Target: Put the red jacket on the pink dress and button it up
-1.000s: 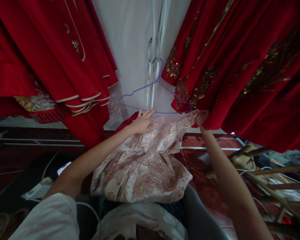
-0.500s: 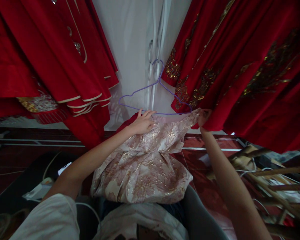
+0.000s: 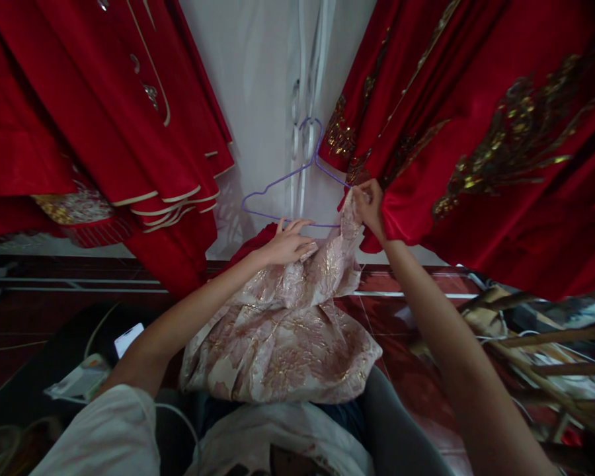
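Fingers of the right hand (image 3: 369,206) are pinched on the upper corner of the pink and gold brocade garment (image 3: 287,330), and they lift this corner up to the right shoulder of the purple wire hanger (image 3: 297,192). Fingers of the left hand (image 3: 287,243) are spread and lie flat on the top edge of the same garment, just under the bottom bar of the hanger; two fingertips touch the bar or are very close to it, I cannot tell which. This hand is not closed around anything.

Most of the garment hangs down in folds between the two forearms, toward the person's lap. At its top edge, beside the left hand, a piece of red lining (image 3: 250,241) shows. The hanger hangs by its hook from white straps (image 3: 305,125) in front of a white wall (image 3: 258,79).

Red robes with cream trim (image 3: 104,119) hang on the left, and a red robe with gold embroidery (image 3: 476,132) hangs on the right, touching the right hand. On the dark red floor at the lower left lies a phone (image 3: 127,338) with a lit screen.
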Demonstrator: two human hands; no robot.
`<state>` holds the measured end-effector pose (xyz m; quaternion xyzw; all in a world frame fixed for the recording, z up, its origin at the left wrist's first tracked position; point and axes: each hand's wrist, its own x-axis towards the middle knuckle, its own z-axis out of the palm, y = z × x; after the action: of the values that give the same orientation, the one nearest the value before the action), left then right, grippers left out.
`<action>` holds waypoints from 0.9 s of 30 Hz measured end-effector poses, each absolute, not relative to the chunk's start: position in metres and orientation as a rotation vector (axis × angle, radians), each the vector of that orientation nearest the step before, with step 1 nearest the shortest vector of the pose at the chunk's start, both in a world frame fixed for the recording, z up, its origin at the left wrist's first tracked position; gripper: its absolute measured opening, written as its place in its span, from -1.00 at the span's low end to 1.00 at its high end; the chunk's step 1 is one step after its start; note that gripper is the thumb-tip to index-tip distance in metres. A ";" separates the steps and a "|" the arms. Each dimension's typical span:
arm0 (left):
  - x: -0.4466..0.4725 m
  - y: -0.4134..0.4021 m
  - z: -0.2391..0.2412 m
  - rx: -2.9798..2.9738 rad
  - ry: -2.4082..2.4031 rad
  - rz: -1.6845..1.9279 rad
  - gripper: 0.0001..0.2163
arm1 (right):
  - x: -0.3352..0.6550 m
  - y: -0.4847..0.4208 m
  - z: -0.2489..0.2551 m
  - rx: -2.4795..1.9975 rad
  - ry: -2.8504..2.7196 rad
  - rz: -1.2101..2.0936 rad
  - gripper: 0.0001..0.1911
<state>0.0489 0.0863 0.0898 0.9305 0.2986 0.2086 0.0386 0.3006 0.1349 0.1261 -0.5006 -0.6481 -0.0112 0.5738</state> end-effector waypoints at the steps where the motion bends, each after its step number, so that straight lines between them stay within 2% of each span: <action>1: 0.043 0.091 0.090 2.841 0.895 0.680 -0.67 | 0.302 0.135 0.125 -1.177 -1.528 -0.030 -0.75; 10: -0.055 0.138 0.060 2.187 1.459 1.659 -0.72 | 0.323 0.128 0.138 -1.155 -1.553 -0.091 -0.64; 17: -0.091 0.145 0.028 1.672 1.305 1.673 -0.60 | 0.329 0.132 0.135 -1.153 -1.574 -0.121 -0.64; 27: -0.094 0.136 0.031 1.518 1.220 1.649 -0.52 | 0.331 0.128 0.140 -1.157 -1.579 -0.108 -0.71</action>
<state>-0.0938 0.1363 0.0305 0.5693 0.4573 0.6183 0.2907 0.3307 0.1279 0.1402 -0.4901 -0.6689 -0.0457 0.5570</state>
